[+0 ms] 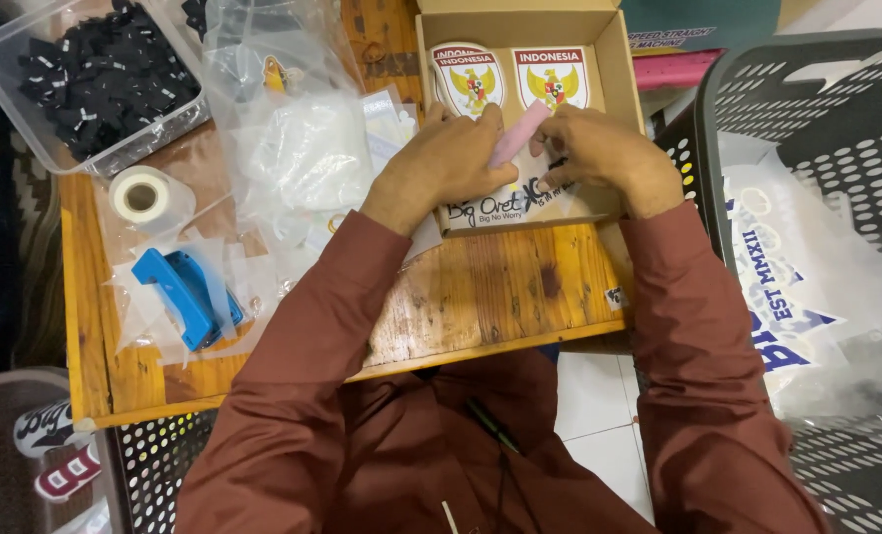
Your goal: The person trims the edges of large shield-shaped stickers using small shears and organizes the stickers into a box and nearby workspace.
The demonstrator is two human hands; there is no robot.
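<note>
Left hand (448, 163): your fingers closed on the pink strip (520, 133).
Right hand (604, 153): pinches the strip's other end (inside the cardboard box (627, 89)).
Crest stickers (510, 77): just beyond both hands.

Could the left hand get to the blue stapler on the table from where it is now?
Probably yes. The left hand is at the cardboard box, touching a pink strip; the blue stapler lies uncovered on clear plastic bags, nothing standing between.
</note>
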